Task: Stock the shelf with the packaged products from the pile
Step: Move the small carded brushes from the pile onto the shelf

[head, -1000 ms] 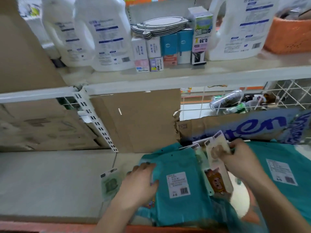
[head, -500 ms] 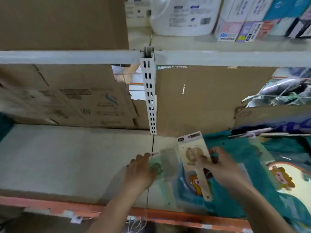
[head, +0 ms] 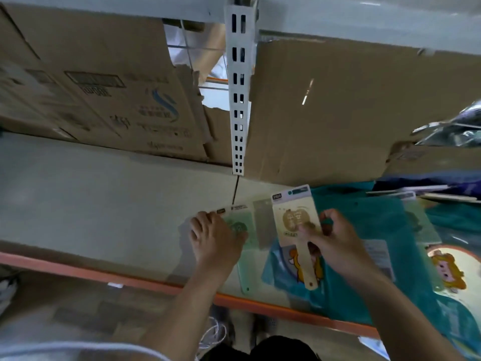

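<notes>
Two packs in play: both on the lower shelf (head: 91,204), just right of the slotted upright (head: 238,100).
Left hand (head: 216,238): palm down on the green pack (head: 242,222), fingers laid over its upper left corner. The grip is apart, pressing rather than clasping, as far as the view shows.
Green pack position: flat on the bare shelf board, handle end pointing toward the orange front rail (head: 78,269).
Right hand (head: 335,243): grip clamped on the cream pack (head: 294,222), thumb on its printed face, fingers behind.
Cream pack position: raised and tilted, overlapping the green pack's right edge and the teal pile (head: 364,225).
Step, as judged: setting the cream pack beside or onto the green one; most of the pile is not yet stocked.
Risk, left: the slick wrapper under a flat palm could skate toward the front rail and drop off if pushed.
Risk, right: a pinch near the pack's middle may let the long handle swing, snag the pile and drag teal bags over the rail.
Cardboard box (head: 104,95): at the back left of the shelf; contents hidden.
Both packs as containers: each is a clear wrapper holding one paddle-shaped item with a header card.
Teal pile contents: bags with white labels; a cartoon-printed item (head: 447,272) shows at far right, and what else lies inside cannot be told.
</notes>
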The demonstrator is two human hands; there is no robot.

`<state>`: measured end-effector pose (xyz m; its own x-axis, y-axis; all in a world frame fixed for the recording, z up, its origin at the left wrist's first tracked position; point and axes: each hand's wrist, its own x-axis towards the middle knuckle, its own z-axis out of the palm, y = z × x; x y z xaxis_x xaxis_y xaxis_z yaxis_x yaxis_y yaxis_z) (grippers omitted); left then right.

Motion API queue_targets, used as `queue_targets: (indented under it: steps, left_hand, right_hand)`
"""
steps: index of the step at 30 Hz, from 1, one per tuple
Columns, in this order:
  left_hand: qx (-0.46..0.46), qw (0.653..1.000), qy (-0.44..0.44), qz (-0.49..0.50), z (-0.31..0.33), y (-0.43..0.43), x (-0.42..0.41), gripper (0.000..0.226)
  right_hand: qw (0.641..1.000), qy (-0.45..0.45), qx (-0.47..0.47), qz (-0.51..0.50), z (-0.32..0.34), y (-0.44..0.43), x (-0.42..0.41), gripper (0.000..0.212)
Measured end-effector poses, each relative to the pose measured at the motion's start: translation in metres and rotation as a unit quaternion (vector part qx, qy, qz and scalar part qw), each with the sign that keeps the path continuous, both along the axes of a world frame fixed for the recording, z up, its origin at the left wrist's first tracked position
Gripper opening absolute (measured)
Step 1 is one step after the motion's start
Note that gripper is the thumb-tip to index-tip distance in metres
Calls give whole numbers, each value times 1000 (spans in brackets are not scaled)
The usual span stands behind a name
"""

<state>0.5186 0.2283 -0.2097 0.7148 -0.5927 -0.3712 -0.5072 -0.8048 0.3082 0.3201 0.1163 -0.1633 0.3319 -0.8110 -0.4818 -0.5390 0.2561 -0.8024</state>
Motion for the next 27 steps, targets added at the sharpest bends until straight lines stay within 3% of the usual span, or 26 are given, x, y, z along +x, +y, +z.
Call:
queue_targets:
  steps: [2, 5, 15, 19, 21, 24, 27]
  left_hand:
    - [-28, 995, 72, 55, 3, -6, -3, 78]
    - [-74, 985, 114, 111, 11, -14, -8, 72]
    - [-242, 924, 264, 136, 60, -9, -25, 65]
    - [-359, 871, 309, 131, 112, -16, -23, 28]
    - [-426, 824, 344, 146, 144, -20, -26, 24]
    - [-499, 768, 378, 134, 187, -22, -31, 19]
    - [-527, 742, 397, 119, 213, -19, -34, 22]
  right_hand:
    - [1000, -2, 2, 17, 0, -2, -5, 30]
    - [999, -21, 17, 27, 6, -9, -12, 29]
    - [995, -91, 42, 0, 46, -32, -45, 27]
    - [984, -165, 40, -57, 80, -40, -58, 21]
    - [975, -206, 32, -75, 99, -45, -63, 24]
    - [972, -232, -14, -39, 135, -49, -67, 52]
    - [963, -262, -58, 3, 160, -53, -67, 29]
